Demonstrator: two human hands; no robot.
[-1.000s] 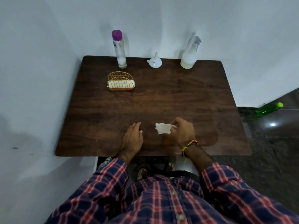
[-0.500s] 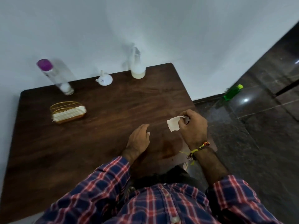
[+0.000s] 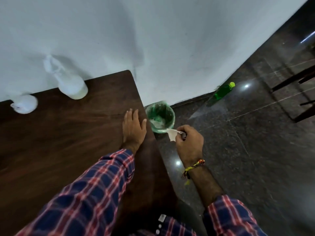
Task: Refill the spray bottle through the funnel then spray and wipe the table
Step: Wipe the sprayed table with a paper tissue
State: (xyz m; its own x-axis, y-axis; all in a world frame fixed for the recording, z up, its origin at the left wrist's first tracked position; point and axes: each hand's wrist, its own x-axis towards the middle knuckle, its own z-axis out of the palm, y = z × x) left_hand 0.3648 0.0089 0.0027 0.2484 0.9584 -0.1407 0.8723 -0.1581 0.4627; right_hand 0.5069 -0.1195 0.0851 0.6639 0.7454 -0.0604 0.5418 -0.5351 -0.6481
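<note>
The dark wooden table (image 3: 68,133) fills the left of the view. A clear spray bottle (image 3: 69,82) with pale liquid stands at its back edge near the wall, blurred. The white funnel (image 3: 24,103) sits upside down to its left. My left hand (image 3: 133,128) lies flat on the table's right edge, fingers apart, holding nothing. My right hand (image 3: 189,143) is off the table over the floor, pinching a crumpled white tissue (image 3: 172,134) just beside the rim of a bin.
A small bin with a green liner (image 3: 160,119) stands on the dark floor against the table's right side, with white scraps inside. A green bottle (image 3: 223,91) stands by the wall further right. Dark furniture legs (image 3: 293,82) are at the far right.
The view has swung right. My right hand has carried the tissue off the table to beside the bin. My left hand has slid to the table's right edge.
</note>
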